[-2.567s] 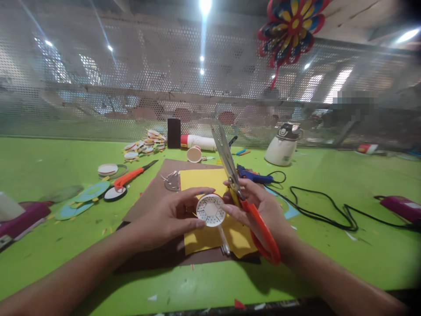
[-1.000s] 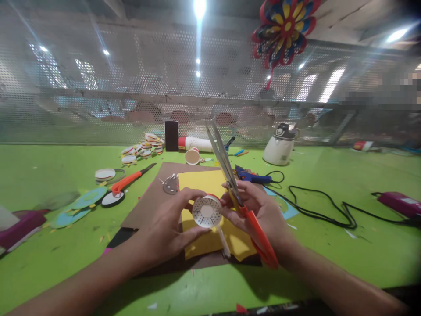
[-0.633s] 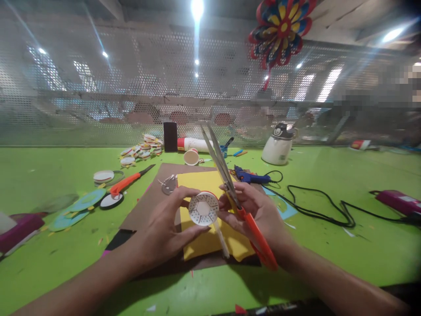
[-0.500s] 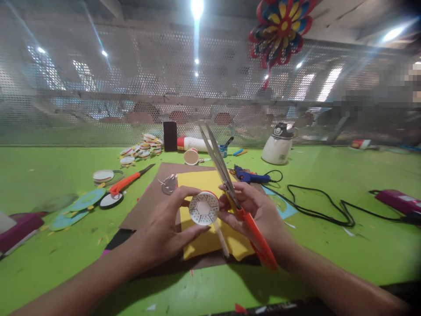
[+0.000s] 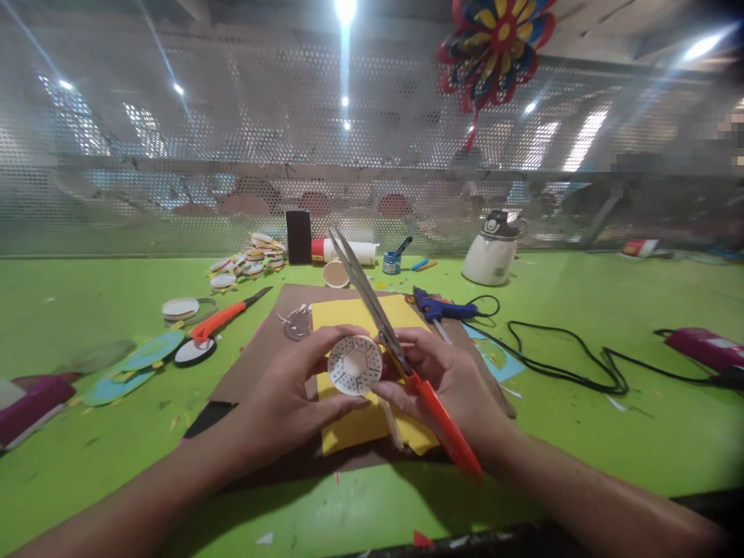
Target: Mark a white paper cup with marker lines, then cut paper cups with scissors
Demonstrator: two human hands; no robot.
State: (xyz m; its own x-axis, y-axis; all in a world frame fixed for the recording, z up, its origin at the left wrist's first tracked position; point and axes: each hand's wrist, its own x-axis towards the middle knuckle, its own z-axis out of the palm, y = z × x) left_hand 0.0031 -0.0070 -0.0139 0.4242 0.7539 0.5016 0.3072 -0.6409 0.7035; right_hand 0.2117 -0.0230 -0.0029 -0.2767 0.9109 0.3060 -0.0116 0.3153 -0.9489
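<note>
Fingers hold disc; scissors tilted.

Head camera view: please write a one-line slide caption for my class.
Over yellow paper, the left hand holds a dotted white disc, and the right hand holds red-handled scissors.

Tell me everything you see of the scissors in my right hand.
The scissors have long, grey, metal-looking blades and red-orange, plastic-looking handles. The blades, slightly parted, slant up and left in the picture. They lie across the right hand, near the white disc; whether they touch it is unclear.
</note>
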